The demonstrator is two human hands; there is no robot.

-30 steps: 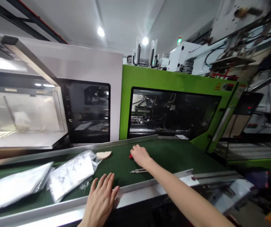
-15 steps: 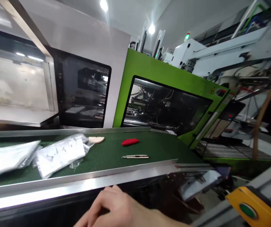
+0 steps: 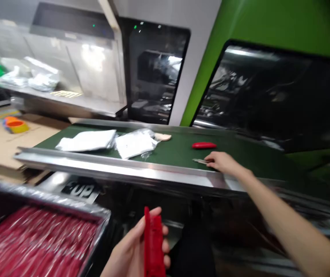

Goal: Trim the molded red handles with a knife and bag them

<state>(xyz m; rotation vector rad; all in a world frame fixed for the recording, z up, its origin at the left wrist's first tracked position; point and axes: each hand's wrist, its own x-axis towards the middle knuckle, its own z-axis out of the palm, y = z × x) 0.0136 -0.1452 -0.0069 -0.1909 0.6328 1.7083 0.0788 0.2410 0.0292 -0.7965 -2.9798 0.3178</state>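
In the head view my left hand (image 3: 130, 248) is wrapped around a long red plastic part (image 3: 154, 246), held up near the bottom middle. My right hand (image 3: 221, 161) reaches onto the green conveyor belt (image 3: 179, 156), its fingers closed on a slim utility knife (image 3: 200, 161). The knife's tip points left; its rear end is hidden by the fingers. Just behind the knife lies another red plastic part (image 3: 204, 145). Two white packets in clear plastic bags (image 3: 136, 144) rest farther left on the belt, with a flat beige piece (image 3: 163, 137) beside them.
A metal rail (image 3: 153, 174) edges the belt's near side. At lower left stands a plastic-lined box (image 3: 103, 217) full of red parts. Cardboard (image 3: 45, 125) with an orange-yellow tape roll (image 3: 17, 126) is at left. A green machine (image 3: 211, 73) stands behind the belt.
The view has swung down and left. My right hand has gone from below the rail to the utility knife and closed on it. My left hand with the red part has come into view.
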